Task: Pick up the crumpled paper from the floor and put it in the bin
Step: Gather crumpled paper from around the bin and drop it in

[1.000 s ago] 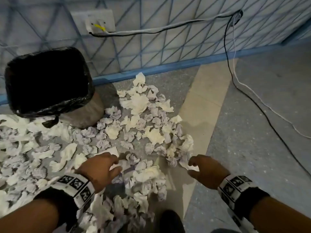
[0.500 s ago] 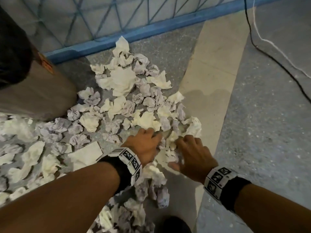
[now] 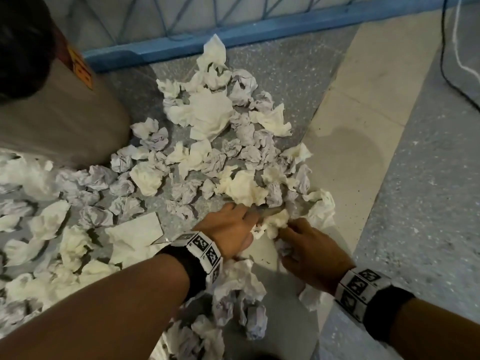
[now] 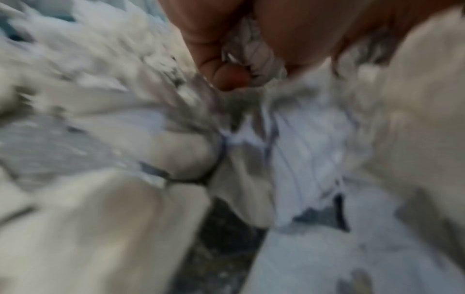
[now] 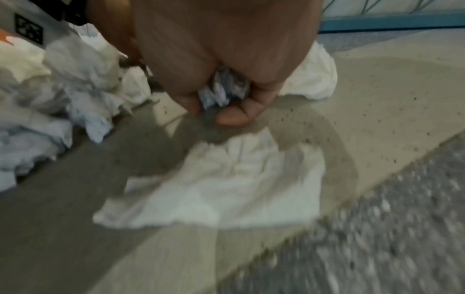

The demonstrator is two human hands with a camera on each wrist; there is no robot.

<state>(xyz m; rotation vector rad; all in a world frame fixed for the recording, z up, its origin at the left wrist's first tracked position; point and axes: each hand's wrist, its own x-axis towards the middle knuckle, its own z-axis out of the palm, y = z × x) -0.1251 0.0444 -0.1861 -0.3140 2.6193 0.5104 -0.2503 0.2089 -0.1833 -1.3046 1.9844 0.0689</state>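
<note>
Both hands are down in the pile! The left hand (image 3: 228, 227) sits low among the crumpled paper (image 3: 244, 188), and its wrist view, blurred as it is, shows the fingers (image 4: 221, 65) curled round a greyish lined wad (image 4: 254, 59) tucked in the palm. The right hand (image 3: 309, 253) is right beside it, near the pale floor strip (image 3: 363, 141), and it too has a catch: the right wrist view shows a bluish-white crumpled ball (image 5: 224, 89) pinched between thumb and fingers. Between the two hands lies a cream tissue clump (image 3: 275, 223), touching both by the look of it.

Where does the job stand? Early, I'd say. The grey speckled floor (image 3: 428, 203) is littered from the blue skirting (image 3: 233, 35) right back to the near edge, dozens of white and grey wads, plus a flat sheet (image 3: 135, 229) left of the left wrist. The bin (image 3: 65, 120), grey-sided with a black liner (image 3: 23, 42) over its rim, stands at the upper left, well apart from both hands, and its inside can't be seen from here, so no telling what's gone in.

So: two small handfuls gathered, nothing over the bin yet, and nearly the whole heap left to clear.
</note>
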